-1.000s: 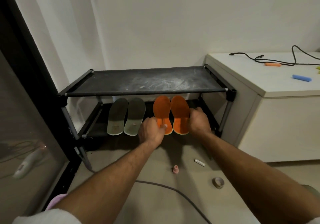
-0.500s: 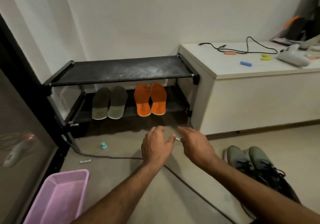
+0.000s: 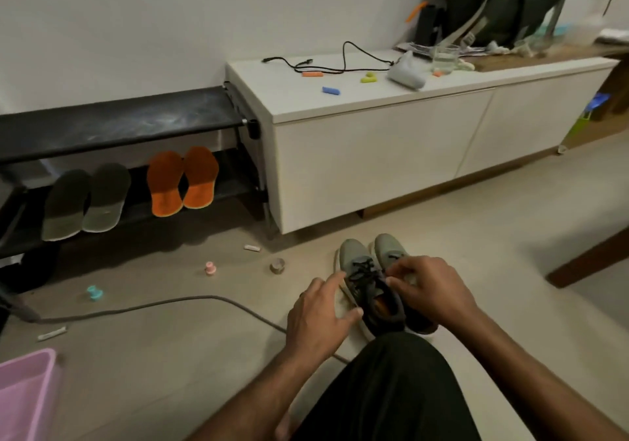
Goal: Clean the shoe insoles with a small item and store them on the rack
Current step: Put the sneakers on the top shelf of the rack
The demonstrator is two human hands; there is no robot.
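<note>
A pair of grey-green sneakers (image 3: pixel 369 280) is seen on the floor just in front of the white cabinet (image 3: pixel 374 154), and both hands are placed at it. The left hand (image 3: pixel 318 319) is laid against the outer side of the left-hand sneaker, fingers spread and loosely curled, its grip not closed on anything. The right hand (image 3: pixel 430 289) is set over the sneakers' collars, its thumb and forefinger pinched at the black laces (whether a lace is actually held cannot be told).

To the left of the cabinet, touching its side, a black shoe rack (image 3: pixel 115 127) is stood against the wall. On its lower shelf two pairs of insoles are propped, heels toward the floor: the orange insoles (image 3: pixel 182 180) nearer the cabinet, the grey insoles (image 3: pixel 86 199) farther from it, each pair lying side by side.

Between rack and sneakers, small items are scattered on the floor: a pink stopper-like piece (image 3: pixel 210 268), a teal one (image 3: pixel 94 292) and a roll of tape (image 3: pixel 277 265). A grey cable (image 3: pixel 163 304) is trailed across the floor toward the left hand. A pink basket (image 3: pixel 23 393) is cut off by the lower left corner.
</note>
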